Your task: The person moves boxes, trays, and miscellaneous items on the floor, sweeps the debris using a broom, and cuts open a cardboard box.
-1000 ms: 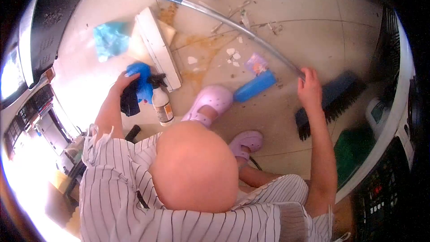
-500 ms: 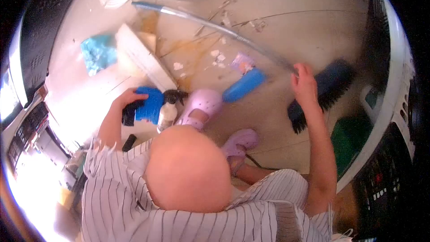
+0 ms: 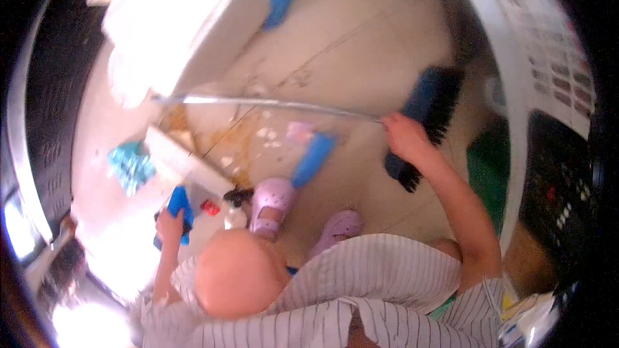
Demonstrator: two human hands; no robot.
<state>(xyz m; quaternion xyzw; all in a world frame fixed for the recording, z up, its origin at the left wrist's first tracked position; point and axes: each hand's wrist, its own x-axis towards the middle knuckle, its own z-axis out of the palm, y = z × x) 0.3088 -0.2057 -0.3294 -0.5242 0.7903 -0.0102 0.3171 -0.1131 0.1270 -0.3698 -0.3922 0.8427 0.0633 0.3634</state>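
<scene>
Right hand (image 3: 409, 138): closed round the brush end of a long metal pole (image 3: 277, 103). The pole runs across the person's front, its far end near a bright white object (image 3: 171, 19). Dark-bristled brush (image 3: 425, 116) lies just beyond the hand, bristles facing away from the pole; the join is hidden by the fingers, cannot tell how firm it is.

Left hand (image 3: 169, 224): fingers bent over a blue item (image 3: 178, 200), with something dark beneath. Blurred; material cannot be told. Small red piece (image 3: 210, 207) nearby, spray bottle (image 3: 235, 218) upright-looking beside the near pink shoe (image 3: 274, 194).

Floor (image 3: 361, 45): white fragments (image 3: 267, 135), pale pink packet (image 3: 300, 131) touching or nearly touching a long blue piece (image 3: 314, 156). Brownish stain (image 3: 219, 142) by the long white board (image 3: 187, 164); teal crumpled bag (image 3: 132, 164) on its outer side.

Handling, my judgement: the pole is gripped near one end, so the long free side likely swings wide on a small wrist turn. A firm grip and slow turns suit it, watching the far tip by the white object. Keep the bristles off the green object (image 3: 490, 161) at the right. For the left, gather the blue item and the dark part together, lifting clear of the bottle; a low drag could tip it.
</scene>
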